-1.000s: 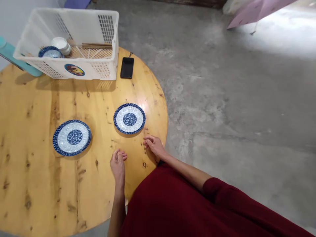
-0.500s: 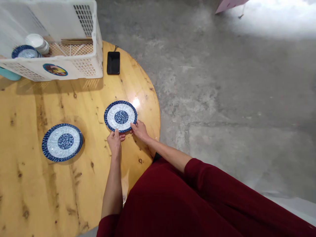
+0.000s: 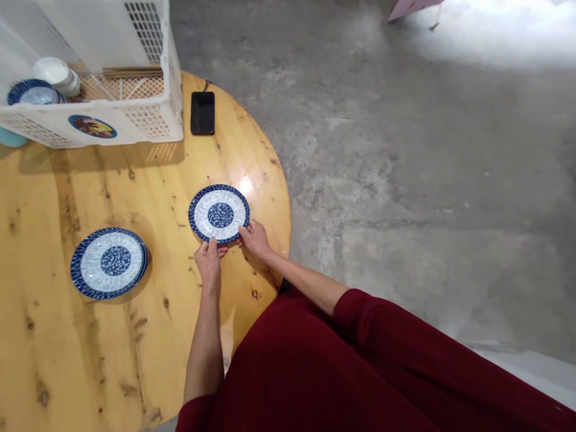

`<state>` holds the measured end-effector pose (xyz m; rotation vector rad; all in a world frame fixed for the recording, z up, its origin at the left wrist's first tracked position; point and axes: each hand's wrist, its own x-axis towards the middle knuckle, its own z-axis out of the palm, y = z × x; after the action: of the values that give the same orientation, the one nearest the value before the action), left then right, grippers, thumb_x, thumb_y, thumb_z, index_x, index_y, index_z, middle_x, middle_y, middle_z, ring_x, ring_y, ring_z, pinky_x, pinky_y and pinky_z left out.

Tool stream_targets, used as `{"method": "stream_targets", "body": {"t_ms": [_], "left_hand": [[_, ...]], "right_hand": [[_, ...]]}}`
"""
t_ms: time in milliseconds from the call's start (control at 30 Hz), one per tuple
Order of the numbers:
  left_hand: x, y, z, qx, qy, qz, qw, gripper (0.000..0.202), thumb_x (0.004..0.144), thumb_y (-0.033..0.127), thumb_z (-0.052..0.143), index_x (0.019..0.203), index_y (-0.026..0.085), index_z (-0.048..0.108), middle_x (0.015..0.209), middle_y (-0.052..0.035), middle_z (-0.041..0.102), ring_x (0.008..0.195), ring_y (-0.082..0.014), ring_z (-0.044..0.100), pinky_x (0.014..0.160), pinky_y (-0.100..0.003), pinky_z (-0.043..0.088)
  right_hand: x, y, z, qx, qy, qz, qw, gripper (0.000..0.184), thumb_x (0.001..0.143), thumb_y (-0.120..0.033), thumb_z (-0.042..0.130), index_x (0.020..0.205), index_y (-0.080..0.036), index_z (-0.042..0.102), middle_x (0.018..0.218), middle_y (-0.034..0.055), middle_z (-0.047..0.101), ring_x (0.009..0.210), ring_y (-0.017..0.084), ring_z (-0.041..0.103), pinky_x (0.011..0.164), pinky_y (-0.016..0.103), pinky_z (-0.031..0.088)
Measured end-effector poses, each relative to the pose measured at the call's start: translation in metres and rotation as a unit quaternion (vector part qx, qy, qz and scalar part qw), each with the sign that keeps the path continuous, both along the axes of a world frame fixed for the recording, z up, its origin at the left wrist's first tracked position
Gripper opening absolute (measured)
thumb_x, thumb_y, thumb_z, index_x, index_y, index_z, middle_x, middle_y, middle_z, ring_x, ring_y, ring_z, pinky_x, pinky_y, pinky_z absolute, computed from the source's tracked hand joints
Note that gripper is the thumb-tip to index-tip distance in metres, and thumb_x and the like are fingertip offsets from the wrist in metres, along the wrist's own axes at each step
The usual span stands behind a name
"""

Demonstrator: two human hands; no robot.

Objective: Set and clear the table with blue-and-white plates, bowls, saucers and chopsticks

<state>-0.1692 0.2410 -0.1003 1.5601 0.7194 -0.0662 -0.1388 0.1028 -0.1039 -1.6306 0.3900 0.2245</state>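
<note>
A blue-and-white patterned plate point(image 3: 219, 214) is held by its near rim over the right part of the wooden table. My left hand point(image 3: 209, 259) grips the bottom edge, thumb on top and fingers beneath. On the lower right edge, my right hand point(image 3: 255, 238) pinches the rim the same way. Whether the plate touches the tabletop is hard to tell. To the left sits a stack of matching plates point(image 3: 109, 263), with several rims showing at its right side.
At the back left of the round wooden table point(image 3: 171, 336) stands a white plastic crate point(image 3: 171, 117). Inside are white bowls point(image 3: 54, 73), blue-rimmed dishes point(image 3: 36, 93) and chopsticks point(image 3: 132, 72). A black phone point(image 3: 202, 113) lies beside it. Grey concrete floor point(image 3: 405, 168) extends beyond the curved edge.
The view has shifted slightly, so the crate, phone and plate stack sit a little further left. Both hands keep their hold on the plate, nearly unmoved.
</note>
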Motion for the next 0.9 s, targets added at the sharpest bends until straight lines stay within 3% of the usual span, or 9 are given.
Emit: {"method": "stream_targets", "body": {"t_ms": [367, 533, 700, 900], "left_hand": [[-0.001, 0.002, -0.006, 0.003, -0.014, -0.003, 1.000, 0.037, 0.080, 0.052, 0.062, 0.077, 0.015, 0.061, 0.062, -0.0019, 0.067, 0.059, -0.0178, 0.071, 0.054, -0.023, 0.054], [-0.010, 0.003, 0.001, 0.007, -0.029, -0.004, 1.000, 0.039, 0.085, 0.053, 0.057, 0.077, 0.016, 0.061, 0.066, -0.0033, 0.069, 0.062, -0.0160, 0.070, 0.059, -0.024, 0.056], [-0.061, 0.014, 0.005, 0.044, -0.031, 0.003, 0.999, 0.036, 0.087, 0.049, 0.055, 0.086, 0.014, 0.066, 0.079, -0.0069, 0.072, 0.068, -0.0163, 0.071, 0.065, -0.028, 0.058], [-0.139, 0.016, 0.006, 0.060, -0.016, 0.068, 0.996, 0.036, 0.087, 0.051, 0.055, 0.088, 0.017, 0.066, 0.080, -0.0057, 0.071, 0.072, -0.0179, 0.070, 0.069, -0.031, 0.060]], "right_hand": [[-0.004, 0.000, 0.005, 0.029, -0.002, -0.001, 1.000, 0.023, 0.089, -0.038, 0.059, 0.080, -0.023, 0.045, 0.062, -0.0034, 0.059, 0.056, 0.017, 0.066, 0.052, 0.026, 0.055], [-0.011, -0.005, 0.007, 0.060, 0.003, 0.019, 0.998, 0.032, 0.088, -0.049, 0.061, 0.079, -0.021, 0.049, 0.060, -0.0014, 0.061, 0.054, 0.016, 0.067, 0.049, 0.024, 0.054], [-0.041, -0.016, 0.008, 0.116, 0.028, 0.031, 0.992, 0.037, 0.082, -0.054, 0.064, 0.085, -0.018, 0.056, 0.066, 0.0014, 0.066, 0.052, 0.014, 0.064, 0.047, 0.024, 0.054], [-0.053, -0.031, 0.008, 0.096, 0.041, 0.017, 0.994, 0.038, 0.079, -0.050, 0.067, 0.094, -0.016, 0.060, 0.071, 0.0032, 0.070, 0.056, 0.015, 0.067, 0.051, 0.025, 0.055]]}}
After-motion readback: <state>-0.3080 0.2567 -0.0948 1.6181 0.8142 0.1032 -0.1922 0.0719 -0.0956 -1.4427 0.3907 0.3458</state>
